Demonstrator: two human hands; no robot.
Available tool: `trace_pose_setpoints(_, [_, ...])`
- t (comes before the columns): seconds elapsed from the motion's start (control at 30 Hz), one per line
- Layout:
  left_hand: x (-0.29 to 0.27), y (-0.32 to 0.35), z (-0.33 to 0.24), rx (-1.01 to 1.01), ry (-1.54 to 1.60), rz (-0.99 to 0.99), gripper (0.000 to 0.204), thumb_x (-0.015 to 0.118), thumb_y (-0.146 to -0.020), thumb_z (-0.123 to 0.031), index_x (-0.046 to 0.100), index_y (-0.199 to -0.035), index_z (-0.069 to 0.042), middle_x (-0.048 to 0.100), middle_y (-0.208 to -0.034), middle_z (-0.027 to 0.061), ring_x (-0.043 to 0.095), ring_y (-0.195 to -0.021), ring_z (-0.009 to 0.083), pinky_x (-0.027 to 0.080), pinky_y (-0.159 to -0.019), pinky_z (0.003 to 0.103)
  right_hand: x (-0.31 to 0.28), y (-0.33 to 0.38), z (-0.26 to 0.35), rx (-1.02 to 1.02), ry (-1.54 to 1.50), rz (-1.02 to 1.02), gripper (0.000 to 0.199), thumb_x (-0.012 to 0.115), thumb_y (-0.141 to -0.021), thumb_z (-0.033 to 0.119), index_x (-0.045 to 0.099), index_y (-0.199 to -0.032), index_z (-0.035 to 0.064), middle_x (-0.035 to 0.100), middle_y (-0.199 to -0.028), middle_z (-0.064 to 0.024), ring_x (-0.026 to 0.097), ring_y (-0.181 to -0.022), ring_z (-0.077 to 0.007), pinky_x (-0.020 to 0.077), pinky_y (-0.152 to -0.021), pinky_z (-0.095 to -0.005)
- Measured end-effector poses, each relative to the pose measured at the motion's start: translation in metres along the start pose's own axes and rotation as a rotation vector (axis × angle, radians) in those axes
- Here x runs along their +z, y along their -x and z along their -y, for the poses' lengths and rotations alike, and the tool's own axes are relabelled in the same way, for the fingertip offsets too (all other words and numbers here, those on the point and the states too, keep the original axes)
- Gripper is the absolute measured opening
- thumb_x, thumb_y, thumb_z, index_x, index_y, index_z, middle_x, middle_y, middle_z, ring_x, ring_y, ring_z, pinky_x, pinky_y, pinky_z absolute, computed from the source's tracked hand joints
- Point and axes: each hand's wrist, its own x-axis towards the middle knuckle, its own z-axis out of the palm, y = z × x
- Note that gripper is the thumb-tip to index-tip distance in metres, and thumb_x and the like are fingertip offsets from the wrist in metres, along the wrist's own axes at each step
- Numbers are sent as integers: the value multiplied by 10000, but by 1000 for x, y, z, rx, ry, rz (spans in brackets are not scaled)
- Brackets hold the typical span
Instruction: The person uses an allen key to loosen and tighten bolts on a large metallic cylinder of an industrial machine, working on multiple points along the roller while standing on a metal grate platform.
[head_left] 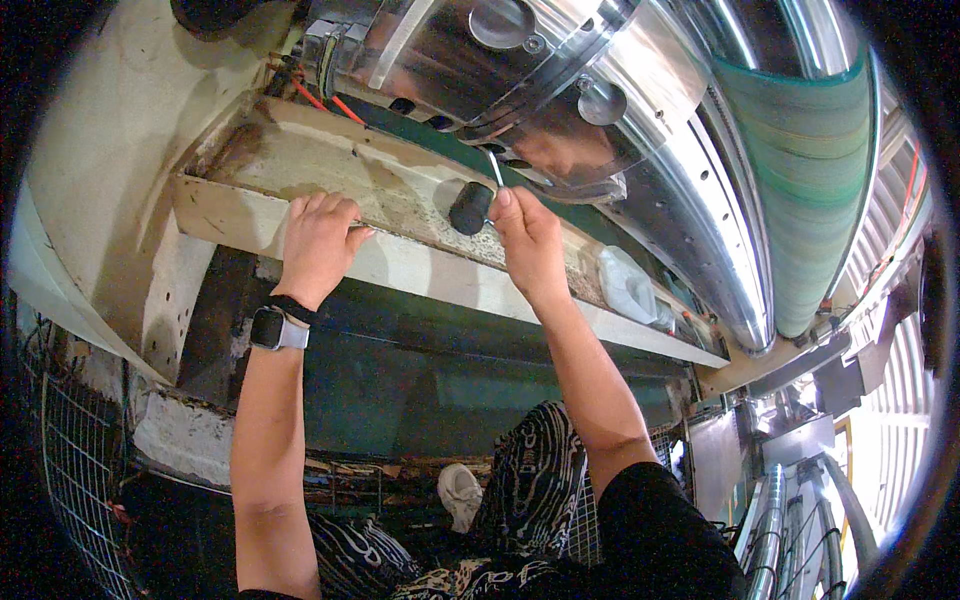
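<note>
My right hand is closed around a thin silver rod that looks like a hex key. Its upper end reaches to the underside of a large shiny metal cylinder; the exact contact is too small to tell. Just left of those fingers, a black cylindrical piece stands in a long, dirty cream trough. My left hand grips the near rim of this trough, with its fingers bent over the edge and partly hidden. A watch is on the left wrist.
A translucent white plastic container lies in the trough's right part. Beyond, a green roller runs beside the metal cylinder. Orange tubes hang at the trough's far left. A cream machine wall bounds the left, above wire mesh.
</note>
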Motion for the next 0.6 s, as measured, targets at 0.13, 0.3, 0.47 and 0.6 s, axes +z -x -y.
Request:
trace_pose_setpoints(0.13, [1, 0, 0, -2, -4, -5, 247, 638, -743, -287, 579, -826, -62, 571, -853, 100, 517, -881, 287, 364, -797, 397, -3, -2, 3, 15, 43, 10, 327, 443, -934, 272, 503, -754, 6, 482, -600, -108, 450, -577, -181, 389, -564, -315])
trace_pose_setpoints(0.3, [2, -1, -3, -15, -15, -2, 248, 642, -739, -285, 583, -818, -57, 573, -852, 110, 516, -886, 293, 364, -802, 399, 12, 0, -7, 34, -100, 3, 325, 433, -940, 265, 494, -743, 14, 469, -604, -68, 427, -576, -151, 378, -551, -306])
trace_pose_setpoints(0.47, [2, 0, -3, -23, -27, -17, 248, 646, -733, -285, 587, -815, -58, 575, -847, 123, 514, -879, 298, 365, -797, 402, 16, -1, -13, 110, -329, 52, 322, 418, -951, 321, 469, -765, 63, 341, -562, 59, 286, -462, -29, 231, -404, -193])
trace_pose_setpoints(0.6, [0, -4, -6, -54, -61, -12, 256, 652, -718, -287, 590, -810, -56, 578, -844, 120, 513, -879, 293, 364, -794, 401, 19, -2, -9, 208, -465, 105, 317, 415, -950, 323, 460, -776, 61, 308, -557, 50, 253, -450, -39, 198, -393, -201])
